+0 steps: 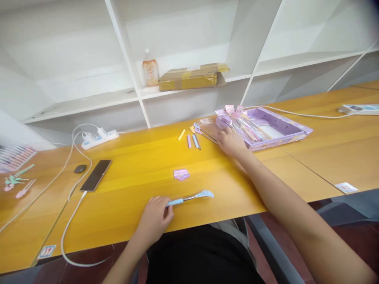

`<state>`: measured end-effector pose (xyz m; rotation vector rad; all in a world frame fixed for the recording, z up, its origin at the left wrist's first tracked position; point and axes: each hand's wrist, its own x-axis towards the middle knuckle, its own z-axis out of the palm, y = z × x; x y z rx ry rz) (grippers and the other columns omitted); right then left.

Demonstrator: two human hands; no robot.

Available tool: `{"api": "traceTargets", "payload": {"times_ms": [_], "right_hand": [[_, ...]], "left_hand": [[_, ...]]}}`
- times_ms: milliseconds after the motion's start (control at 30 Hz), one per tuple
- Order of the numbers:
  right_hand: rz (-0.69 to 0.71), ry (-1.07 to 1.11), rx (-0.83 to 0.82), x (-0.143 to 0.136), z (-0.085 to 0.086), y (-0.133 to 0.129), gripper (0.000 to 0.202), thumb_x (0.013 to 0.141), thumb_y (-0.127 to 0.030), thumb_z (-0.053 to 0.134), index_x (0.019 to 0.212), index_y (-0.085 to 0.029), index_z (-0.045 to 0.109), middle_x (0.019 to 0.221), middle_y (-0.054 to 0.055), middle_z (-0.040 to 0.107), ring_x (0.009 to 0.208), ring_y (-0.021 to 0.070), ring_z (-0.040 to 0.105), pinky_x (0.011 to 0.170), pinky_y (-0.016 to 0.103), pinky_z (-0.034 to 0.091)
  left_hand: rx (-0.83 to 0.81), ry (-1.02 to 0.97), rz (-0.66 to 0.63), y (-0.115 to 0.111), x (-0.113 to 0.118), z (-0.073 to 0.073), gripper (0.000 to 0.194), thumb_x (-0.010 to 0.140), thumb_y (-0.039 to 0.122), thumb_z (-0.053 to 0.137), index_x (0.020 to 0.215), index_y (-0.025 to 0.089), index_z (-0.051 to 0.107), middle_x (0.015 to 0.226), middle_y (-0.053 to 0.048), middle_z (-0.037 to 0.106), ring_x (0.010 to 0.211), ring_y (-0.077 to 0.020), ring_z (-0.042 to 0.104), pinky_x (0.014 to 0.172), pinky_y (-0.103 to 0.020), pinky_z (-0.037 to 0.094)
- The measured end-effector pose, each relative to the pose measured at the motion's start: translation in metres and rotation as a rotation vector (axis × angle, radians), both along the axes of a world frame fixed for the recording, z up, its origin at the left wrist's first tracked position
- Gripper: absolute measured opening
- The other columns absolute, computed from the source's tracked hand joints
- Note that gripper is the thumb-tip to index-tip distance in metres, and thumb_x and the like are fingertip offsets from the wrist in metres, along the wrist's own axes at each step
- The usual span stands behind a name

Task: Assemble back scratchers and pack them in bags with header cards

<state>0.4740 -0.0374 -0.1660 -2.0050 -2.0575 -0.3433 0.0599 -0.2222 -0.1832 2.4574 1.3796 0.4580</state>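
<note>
My left hand (156, 217) is closed around the blue handle of a small back scratcher (189, 198); its metal rod and claw-shaped blue head point right, low over the table's front edge. My right hand (231, 141) reaches to the left end of a purple cardboard tray (280, 144), fingers curled down beside it; what they grip, if anything, is hidden. Clear-wrapped sticks (247, 128) lie in the tray. Left of that hand are scratcher heads with rods (196, 128), a yellow handle (181, 135), a purple handle (188, 141) and a blue handle (195, 141).
Small purple cards (181, 174) lie mid-table. To the left are a phone (96, 175) on a white cable, a black oval object (79, 169) and a power strip (100, 139). A bottle (151, 71) and a taped carton (189, 77) stand on the shelf behind.
</note>
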Motion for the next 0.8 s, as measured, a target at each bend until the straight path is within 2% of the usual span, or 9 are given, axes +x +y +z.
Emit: {"api": "traceTargets", "payload": {"times_ms": [100, 200, 267, 433, 567, 800], "right_hand": [[-0.063, 0.031, -0.038, 0.006, -0.02, 0.001, 0.047, 0.109, -0.038, 0.044, 0.134, -0.006, 0.068, 0.144, 0.028, 0.059, 0.133, 0.0397, 0.054, 0.111, 0.048, 0.044], [-0.071, 0.046, -0.076, 0.006, -0.03, 0.003, 0.05, 0.109, -0.046, 0.045, 0.135, -0.01, 0.068, 0.142, 0.025, 0.062, 0.132, 0.0386, 0.055, 0.11, 0.047, 0.047], [-0.076, 0.05, -0.091, 0.006, -0.034, 0.005, 0.052, 0.11, -0.047, 0.042, 0.138, -0.012, 0.068, 0.141, 0.024, 0.064, 0.132, 0.0383, 0.056, 0.11, 0.048, 0.048], [-0.085, 0.064, -0.091, 0.005, -0.042, 0.007, 0.055, 0.111, -0.049, 0.04, 0.147, -0.014, 0.065, 0.151, 0.026, 0.056, 0.138, 0.04, 0.053, 0.114, 0.052, 0.044], [-0.081, 0.082, -0.102, 0.005, -0.049, 0.011, 0.057, 0.111, -0.048, 0.038, 0.147, -0.012, 0.064, 0.142, 0.025, 0.063, 0.135, 0.0383, 0.057, 0.117, 0.051, 0.042], [-0.096, 0.102, -0.094, 0.006, -0.052, 0.014, 0.058, 0.109, -0.049, 0.04, 0.139, -0.005, 0.065, 0.144, 0.026, 0.064, 0.137, 0.0391, 0.055, 0.12, 0.049, 0.04]], "left_hand": [[0.001, 0.0, -0.006, 0.0, 0.0, 0.001, 0.022, 0.106, 0.023, 0.047, 0.086, 0.023, 0.055, 0.08, -0.001, 0.062, 0.077, -0.0218, 0.057, 0.077, -0.037, 0.042], [-0.017, -0.001, -0.009, 0.001, -0.001, 0.002, 0.022, 0.106, 0.024, 0.047, 0.085, 0.023, 0.055, 0.079, -0.001, 0.061, 0.077, -0.0216, 0.057, 0.077, -0.036, 0.041], [-0.032, -0.002, -0.015, 0.001, -0.001, 0.003, 0.023, 0.106, 0.024, 0.048, 0.084, 0.023, 0.054, 0.078, 0.0, 0.06, 0.076, -0.0215, 0.056, 0.076, -0.035, 0.04], [-0.038, -0.02, -0.022, 0.001, -0.001, 0.005, 0.021, 0.105, 0.023, 0.049, 0.085, 0.023, 0.055, 0.078, 0.0, 0.06, 0.076, -0.0211, 0.056, 0.076, -0.034, 0.039], [-0.045, -0.026, -0.025, 0.0, -0.002, 0.007, 0.02, 0.104, 0.023, 0.051, 0.085, 0.022, 0.056, 0.078, 0.0, 0.06, 0.076, -0.0209, 0.055, 0.076, -0.035, 0.039], [-0.056, -0.026, -0.029, 0.0, -0.002, 0.007, 0.02, 0.105, 0.023, 0.05, 0.087, 0.023, 0.057, 0.08, 0.0, 0.06, 0.077, -0.0208, 0.055, 0.078, -0.035, 0.04]]}}
